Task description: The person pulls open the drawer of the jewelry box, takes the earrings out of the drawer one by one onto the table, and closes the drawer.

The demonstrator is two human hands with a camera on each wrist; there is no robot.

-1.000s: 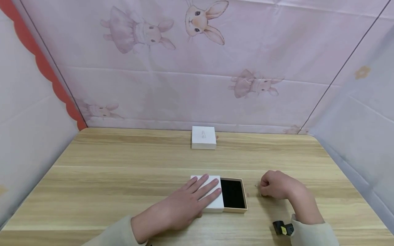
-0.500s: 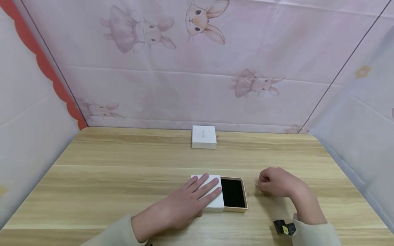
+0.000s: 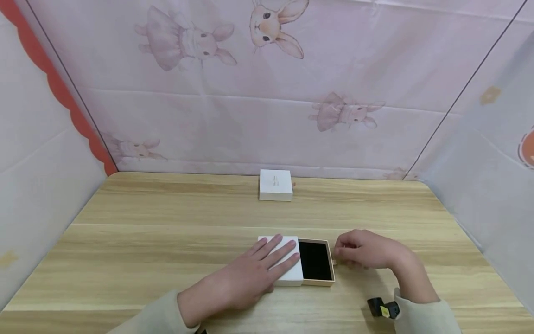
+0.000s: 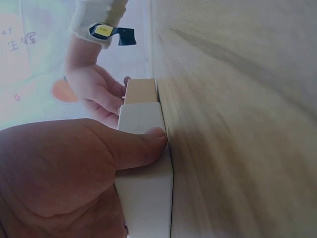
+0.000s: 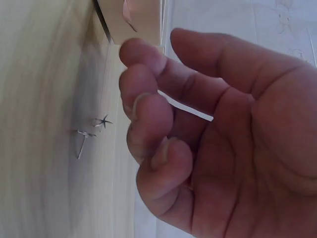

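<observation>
A white box sleeve (image 3: 290, 279) lies on the table with its drawer (image 3: 333, 273) pulled partway out to the right; a black pad (image 3: 315, 262) lines the drawer. My left hand (image 3: 244, 280) rests on the sleeve, fingers straight and spread across the top. Its thumb (image 4: 136, 148) presses the sleeve's near side in the left wrist view. Loosely curled and holding nothing visible, my right hand (image 3: 371, 250) is beside the drawer's small ribbon tab (image 5: 129, 15). Below its fingers in the right wrist view lie a starfish-shaped stud earring (image 5: 103, 122) and a second pin-like stud (image 5: 82, 141).
Another white box (image 3: 275, 184) stands shut at the back edge of the wooden table (image 3: 167, 204). Behind it hangs a pink curtain (image 3: 208, 120) with rabbit prints. A black camera (image 3: 383, 308) sits by the right sleeve.
My right hand has moved left from beside the earrings to the drawer's end. The left hand and both boxes have stayed in place.
</observation>
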